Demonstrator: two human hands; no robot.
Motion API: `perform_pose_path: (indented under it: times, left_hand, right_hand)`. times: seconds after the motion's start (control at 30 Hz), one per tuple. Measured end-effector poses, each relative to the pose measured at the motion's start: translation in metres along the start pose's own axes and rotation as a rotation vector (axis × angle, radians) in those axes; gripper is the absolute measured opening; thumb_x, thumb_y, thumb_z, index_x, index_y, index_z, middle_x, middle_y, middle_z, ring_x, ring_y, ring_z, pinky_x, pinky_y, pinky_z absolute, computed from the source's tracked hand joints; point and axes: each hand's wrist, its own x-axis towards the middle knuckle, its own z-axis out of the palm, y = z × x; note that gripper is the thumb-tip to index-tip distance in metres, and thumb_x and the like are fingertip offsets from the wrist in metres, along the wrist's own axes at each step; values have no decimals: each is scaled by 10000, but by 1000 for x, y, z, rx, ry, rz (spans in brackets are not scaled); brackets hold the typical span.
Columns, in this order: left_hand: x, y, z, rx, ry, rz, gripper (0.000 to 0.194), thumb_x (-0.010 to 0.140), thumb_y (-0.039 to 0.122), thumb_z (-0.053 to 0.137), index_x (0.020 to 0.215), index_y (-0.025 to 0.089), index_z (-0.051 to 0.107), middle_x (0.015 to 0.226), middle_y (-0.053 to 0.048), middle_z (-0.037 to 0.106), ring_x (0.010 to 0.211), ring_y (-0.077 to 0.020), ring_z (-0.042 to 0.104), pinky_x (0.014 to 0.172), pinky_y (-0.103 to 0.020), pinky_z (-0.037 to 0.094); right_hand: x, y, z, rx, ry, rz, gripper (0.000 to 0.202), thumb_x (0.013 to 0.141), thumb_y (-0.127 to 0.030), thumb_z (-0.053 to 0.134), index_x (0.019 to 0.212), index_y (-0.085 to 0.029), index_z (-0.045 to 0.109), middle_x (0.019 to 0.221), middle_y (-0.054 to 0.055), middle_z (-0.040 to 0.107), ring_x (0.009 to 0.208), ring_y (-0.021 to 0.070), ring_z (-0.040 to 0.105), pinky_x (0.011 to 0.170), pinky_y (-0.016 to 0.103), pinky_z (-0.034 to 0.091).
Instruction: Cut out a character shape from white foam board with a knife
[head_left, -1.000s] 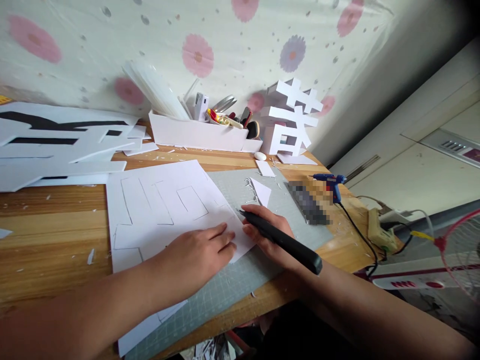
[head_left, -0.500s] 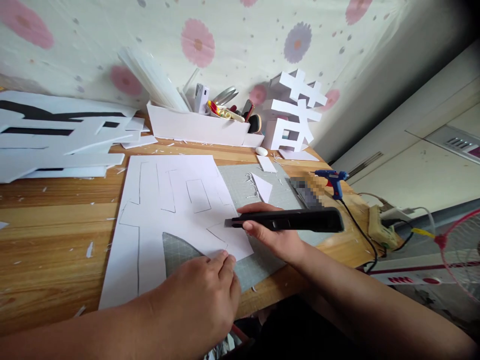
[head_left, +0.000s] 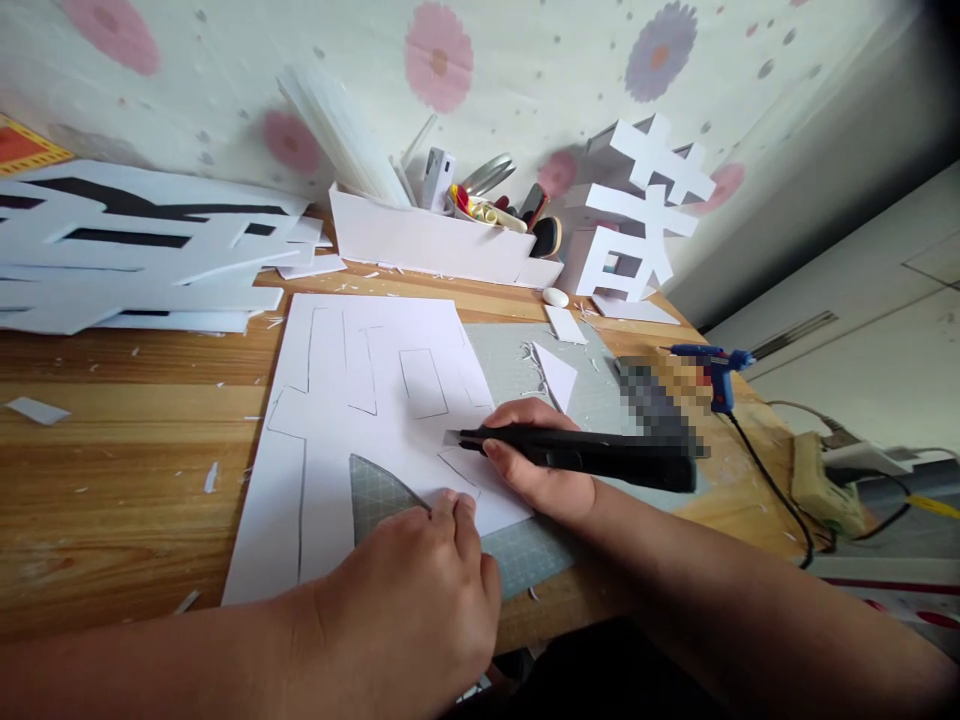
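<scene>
A white sheet of card [head_left: 330, 390] with thin drawn outlines lies over a grey-green cutting mat [head_left: 495, 350]. A curved cut-out near its lower part shows the mat's grid. My left hand [head_left: 427, 590] is closed at the sheet's near edge, fingers pressed together on the card; its thumb side is partly hidden. In my right hand [head_left: 544, 475] is a black utility knife [head_left: 585, 450], gripped between thumb and fingers. Its short blade points left, over or on the sheet beside an angled line; I cannot tell whether it touches.
White cut shapes [head_left: 135, 265] are stacked at left. A white organizer box [head_left: 435, 235] with tools stands at the back, beside a white 3D character [head_left: 630, 220]. At right are a blue glue gun [head_left: 720, 370] and a power strip [head_left: 821, 480]. Scraps dot the wooden table [head_left: 135, 470].
The view has turned, so most of the scene sits further right. The knife has tilted slightly, its rear end lower. My left hand stays pressed on the card.
</scene>
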Motion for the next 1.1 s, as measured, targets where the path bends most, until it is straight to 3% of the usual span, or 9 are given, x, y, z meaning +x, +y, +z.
perform_pose_path:
  times: [0.17,0.3,0.47,0.63,0.9,1.1]
  left_hand:
    - [-1,-1,3,27,86,19,346,909,380,648,903,55,768,1052,-370,703,879,-440,768,555,-424,645]
    - [-3,-1,4,18,48,27,349,927,375,611,947,65,768,1075,-353,711,842,-412,773,524,-410,625]
    - [-3,0,8,43,98,24,343,927,368,612,960,62,765,1084,-362,705,867,-433,766,526,-424,614]
    - [-2,0,9,38,36,31,323,911,350,636,990,66,766,1114,-348,705,910,-432,763,564,-429,626]
    - [-6,3,11,55,110,29,321,909,347,638,966,60,771,1094,-359,704,934,-455,756,570,-442,630]
    - [-6,4,11,36,56,15,355,896,397,679,978,64,771,1111,-358,699,962,-459,751,564,-433,629]
  right_hand:
    - [-4,-6,1,-49,-12,16,85,823,-279,736,867,-227,685,754,10,763,614,127,691,601,238,581]
    - [-2,-9,2,-86,-55,6,93,836,-309,731,869,-239,678,761,12,769,621,132,702,605,244,585]
    - [-1,-8,2,-103,-65,-14,86,844,-314,718,866,-245,671,753,7,766,624,133,706,610,243,585]
    - [-1,-8,2,-106,-88,-10,98,854,-326,710,884,-243,666,764,4,762,631,133,704,620,247,582]
    - [-2,-10,1,-121,-114,-26,75,859,-312,699,886,-246,673,759,2,754,635,135,697,624,252,582]
    - [-4,-8,-2,-131,-140,-11,102,873,-337,689,903,-242,666,755,-1,746,618,124,679,601,248,567]
